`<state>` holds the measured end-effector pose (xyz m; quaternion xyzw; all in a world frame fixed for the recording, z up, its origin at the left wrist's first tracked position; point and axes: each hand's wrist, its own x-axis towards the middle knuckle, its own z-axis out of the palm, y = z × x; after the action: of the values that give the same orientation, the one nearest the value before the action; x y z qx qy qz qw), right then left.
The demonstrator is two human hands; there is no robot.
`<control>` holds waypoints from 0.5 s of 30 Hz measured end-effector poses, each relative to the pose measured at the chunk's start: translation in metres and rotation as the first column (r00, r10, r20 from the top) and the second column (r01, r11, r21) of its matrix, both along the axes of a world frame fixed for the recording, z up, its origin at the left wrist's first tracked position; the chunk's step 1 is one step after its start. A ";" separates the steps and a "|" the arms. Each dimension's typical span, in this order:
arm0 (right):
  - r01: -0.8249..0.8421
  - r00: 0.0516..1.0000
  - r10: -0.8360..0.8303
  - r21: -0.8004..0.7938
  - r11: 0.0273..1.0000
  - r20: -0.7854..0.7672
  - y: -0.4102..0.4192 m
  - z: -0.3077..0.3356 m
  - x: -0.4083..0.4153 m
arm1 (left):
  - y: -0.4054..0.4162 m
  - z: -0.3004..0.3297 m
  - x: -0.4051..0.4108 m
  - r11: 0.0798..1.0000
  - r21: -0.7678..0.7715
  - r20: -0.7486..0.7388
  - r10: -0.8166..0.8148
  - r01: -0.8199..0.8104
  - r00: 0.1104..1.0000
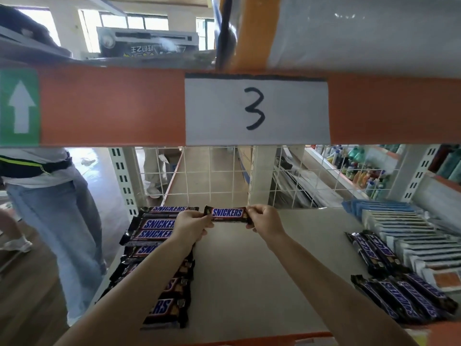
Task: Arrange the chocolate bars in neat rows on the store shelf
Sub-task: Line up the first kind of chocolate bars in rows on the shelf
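At the far left a bystander (50, 208) in pale jeans and a white top stands in the aisle beside the rack. Next comes a column of Snickers bars (159, 248) lying crosswise down the left side of the shelf board (249, 270), labels up, partly hidden under the left forearm. The left hand (192, 226) pinches the left end of a single Snickers bar (227, 214) with curled fingers and thumb, and the right hand (265, 219) pinches its right end the same way. The bar is level, label facing the camera, at the back of the shelf just right of the topmost bar in the column; whether it touches the board cannot be told. Behind it a white wire grid (212, 176) closes the back of the shelf. Overhead, the orange beam (112, 106) of the next level crosses the whole view, carrying a green arrow sticker (20, 107) and a paper label (257, 111) marked 3. Farther right, loose Snickers bars (404, 298) lie at an angle near the front edge, just beside rows of pale boxed goods (411, 236).
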<state>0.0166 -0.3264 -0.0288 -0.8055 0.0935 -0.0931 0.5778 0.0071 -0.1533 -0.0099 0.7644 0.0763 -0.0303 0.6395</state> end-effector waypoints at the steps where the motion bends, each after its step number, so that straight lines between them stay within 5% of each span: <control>1: 0.005 1.000 -0.006 -0.025 1.000 -0.008 -0.001 -0.002 0.004 | 0.000 -0.001 0.004 0.998 0.061 0.007 -0.007 0.006 1.000; 9: 0.011 0.999 -0.021 -0.210 0.978 -0.042 -0.001 -0.016 0.039 | -0.007 0.003 0.042 0.866 0.500 -0.025 0.020 -0.005 1.000; 15: -0.016 0.998 -0.013 -0.437 0.899 -0.064 -0.002 -0.016 0.049 | -0.014 0.001 0.059 0.740 0.672 -0.022 0.042 -0.016 0.999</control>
<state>0.0657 -0.3281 -0.0447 -0.9173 0.0882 -0.0850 0.3790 0.0659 -0.1670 -0.0085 0.9415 0.1053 -0.0046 0.3202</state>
